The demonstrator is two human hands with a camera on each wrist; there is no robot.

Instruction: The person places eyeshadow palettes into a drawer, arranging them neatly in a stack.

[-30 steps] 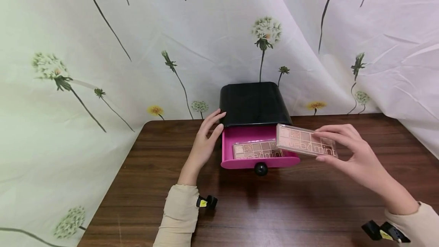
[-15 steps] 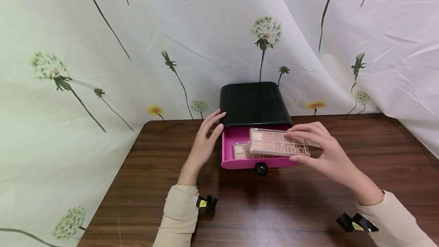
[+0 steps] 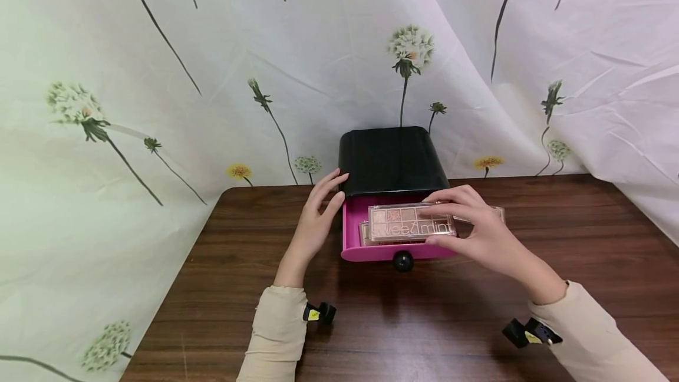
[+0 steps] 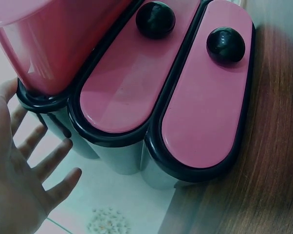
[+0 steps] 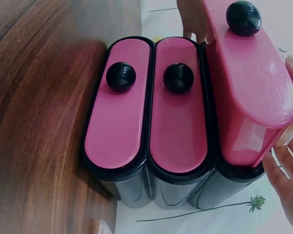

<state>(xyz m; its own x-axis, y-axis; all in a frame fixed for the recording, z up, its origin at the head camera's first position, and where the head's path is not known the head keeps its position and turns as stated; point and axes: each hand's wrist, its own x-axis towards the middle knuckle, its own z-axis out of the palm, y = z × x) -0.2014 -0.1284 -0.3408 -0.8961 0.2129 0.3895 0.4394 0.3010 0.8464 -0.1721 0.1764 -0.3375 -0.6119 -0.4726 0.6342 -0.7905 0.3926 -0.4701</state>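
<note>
Where a white cloth (image 3: 329,34) printed with dandelions hangs as a backdrop, a dark wood-grain counter (image 3: 254,240) stands before it. On the counter sits one glossy black cabinet (image 3: 392,161) with three pink drawers, stacked one above another. The top drawer (image 3: 371,254) is pulled out; the two lower drawers (image 5: 178,126) are closed.

A person's two forearms, in beige sleeves (image 3: 278,332), reach in from the bottom edge. The left hand (image 3: 313,223) is raised against the cabinet's left side, its fingers extended, loosely spread and holding nothing. The right hand (image 3: 490,240) reaches in from the right, palm facing left, thumb below and fingers above, pinching the right end of a clear-lidded eyeshadow palette (image 3: 398,220). That palette is over the open drawer, its lid tilted toward the viewer. A second palette (image 3: 365,234) lies inside the drawer, mostly covered from sight by the first. Behind the right hand, the end of another clear-cased item (image 3: 500,214) shows; whether it is a third palette cannot be told.

Each drawer has one round black knob (image 5: 244,18), three altogether. Two black wrist cameras (image 3: 327,312) carry yellow labels (image 3: 314,315), too small to read. Pale lettering on the held palette shows "swee" and "mint", with an unclear character between.
</note>
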